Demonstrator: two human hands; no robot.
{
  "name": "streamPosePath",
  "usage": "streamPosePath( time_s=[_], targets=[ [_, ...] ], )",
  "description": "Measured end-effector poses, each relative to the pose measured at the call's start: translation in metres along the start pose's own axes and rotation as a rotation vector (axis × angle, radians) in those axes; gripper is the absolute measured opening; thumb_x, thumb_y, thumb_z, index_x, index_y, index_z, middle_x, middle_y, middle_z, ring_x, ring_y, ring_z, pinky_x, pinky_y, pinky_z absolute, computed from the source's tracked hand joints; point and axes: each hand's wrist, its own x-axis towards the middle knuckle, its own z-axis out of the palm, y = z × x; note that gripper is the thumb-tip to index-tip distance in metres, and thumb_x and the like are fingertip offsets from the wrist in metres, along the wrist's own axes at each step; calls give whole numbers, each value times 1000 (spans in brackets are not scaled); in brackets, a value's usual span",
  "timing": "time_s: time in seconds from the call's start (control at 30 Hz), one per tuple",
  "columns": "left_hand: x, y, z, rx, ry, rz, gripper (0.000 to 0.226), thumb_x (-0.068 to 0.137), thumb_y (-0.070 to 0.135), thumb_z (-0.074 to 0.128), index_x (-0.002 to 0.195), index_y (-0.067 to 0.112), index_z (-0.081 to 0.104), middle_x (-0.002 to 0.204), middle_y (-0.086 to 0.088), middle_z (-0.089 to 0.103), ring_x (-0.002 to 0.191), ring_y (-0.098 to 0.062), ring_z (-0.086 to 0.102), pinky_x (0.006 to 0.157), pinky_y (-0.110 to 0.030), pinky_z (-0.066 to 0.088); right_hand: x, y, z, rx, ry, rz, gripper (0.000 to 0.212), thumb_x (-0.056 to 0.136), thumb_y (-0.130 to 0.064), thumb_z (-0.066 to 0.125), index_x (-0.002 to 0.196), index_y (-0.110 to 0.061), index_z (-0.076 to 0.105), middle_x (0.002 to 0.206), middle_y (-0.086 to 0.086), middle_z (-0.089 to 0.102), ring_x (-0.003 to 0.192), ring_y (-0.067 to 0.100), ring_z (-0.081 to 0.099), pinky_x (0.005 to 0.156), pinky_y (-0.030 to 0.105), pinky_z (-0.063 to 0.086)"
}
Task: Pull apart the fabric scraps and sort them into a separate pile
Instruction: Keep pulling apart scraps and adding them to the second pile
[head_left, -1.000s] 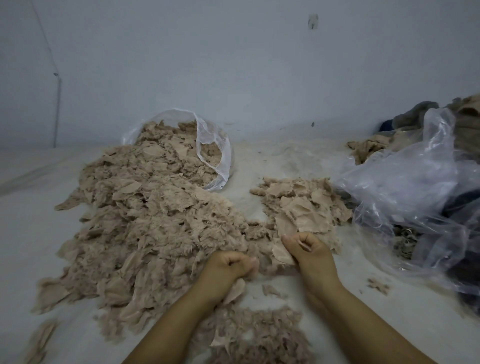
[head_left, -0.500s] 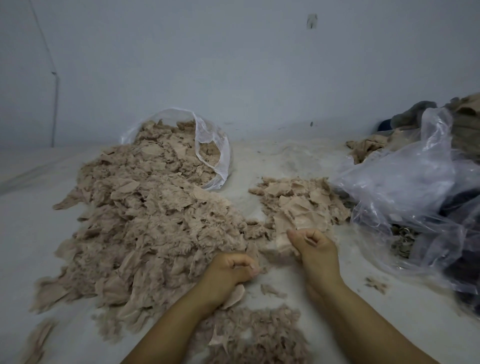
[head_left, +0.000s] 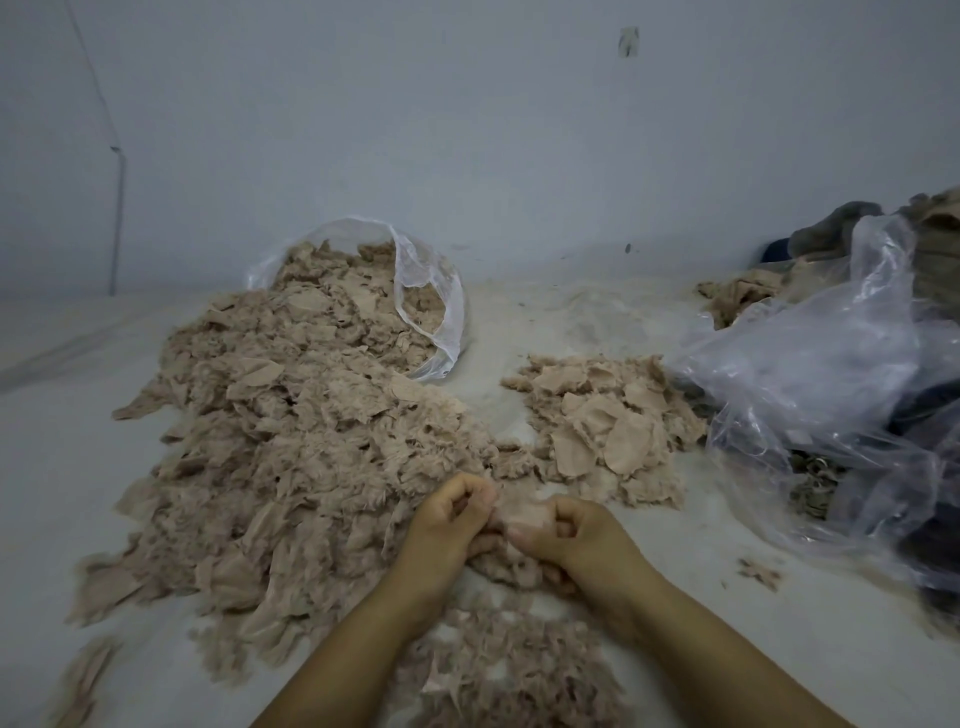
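While both hands meet near the middle of the white surface (head_left: 519, 353), three heaps of beige fabric scraps can be counted. At the left lies the large pile (head_left: 291, 457), which spills out of a clear plastic bag (head_left: 431, 306) lying on its side at the far end; this bag has scraps inside and its mouth is open toward the near side. Near the bottom edge, between the forearms, is a smaller heap (head_left: 514, 670). To the right and a little farther lies the sorted pile (head_left: 602, 431), with flatter pieces on top. The left hand (head_left: 447, 525) and the right hand (head_left: 576, 535) have their fingers curled, and both pinch one scrap (head_left: 519, 512) between them, just beside the edge of the large pile. At the far right there is a second, crumpled plastic bag (head_left: 831, 384); dark things are inside it, but I cannot tell what they are. One single scrap (head_left: 759, 571) lies alone near this bag.
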Motion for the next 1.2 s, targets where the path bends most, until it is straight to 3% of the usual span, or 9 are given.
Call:
streamPosePath(
  time_s=[0.13,0.23,0.33,0.63,0.83,0.9,0.97,1.07,1.2],
  targets=[
    [3,-1,-3,56,55,51,20,97,14,46,91,2,61,89,-7,69,81,-12,67,73,-22,54,0,-2,-4,98,-3,-30,13,84,-20,71,81,-11,62,50,5,51,40,11,41,40,21,33],
    [-2,-3,-3,200,-122,38,20,95,20,48,88,7,62,78,3,67,74,-11,62,68,-21,48,0,-1,0,74,4,-72,20,86,-18,68,96,-2,61,55,9,54,44,13,45,43,21,35],
    [2,-10,-1,459,-98,129,22,95,16,52,73,20,55,68,4,51,65,-10,46,65,-28,37,2,0,-1,146,115,-135,8,87,-10,65,83,-7,59,50,8,51,41,12,44,41,20,35],
    [7,-18,-9,657,-54,204,29,99,25,43,69,29,41,60,11,39,55,-4,34,59,-29,31,9,-2,-11,198,329,-220,22,91,8,51,76,-8,55,44,-1,48,38,6,43,41,15,38],
    [0,-17,-8,773,-309,205,27,96,22,48,72,33,46,69,18,49,62,4,43,60,-16,34,14,-7,-28,349,576,-233,20,90,0,57,74,-11,54,55,1,50,42,5,45,43,16,41],
    [-1,-14,-8,749,-265,214,19,96,28,51,79,35,51,77,15,53,68,5,48,64,-15,38,12,-8,-33,306,488,-182,15,87,-10,65,75,-9,55,58,3,52,47,9,45,45,19,40],
    [-2,-11,-5,664,-150,225,5,92,37,54,97,38,56,95,14,56,83,6,54,71,-8,40,9,-5,-27,188,250,-61,15,82,-16,69,73,-8,59,55,2,55,46,11,44,43,21,37],
    [-3,-10,-4,550,-80,160,47,80,47,63,123,33,50,113,14,53,96,8,53,81,-11,45,4,1,-10,7,-23,57,16,81,-13,72,71,-9,60,52,1,51,42,10,41,40,21,34],
    [-1,-5,2,546,-43,242,15,87,11,64,87,26,66,88,4,62,78,3,56,72,-11,42,0,1,-3,-114,-123,5,24,86,-14,69,68,-9,54,50,-1,40,42,8,33,43,20,29]
  ],
)
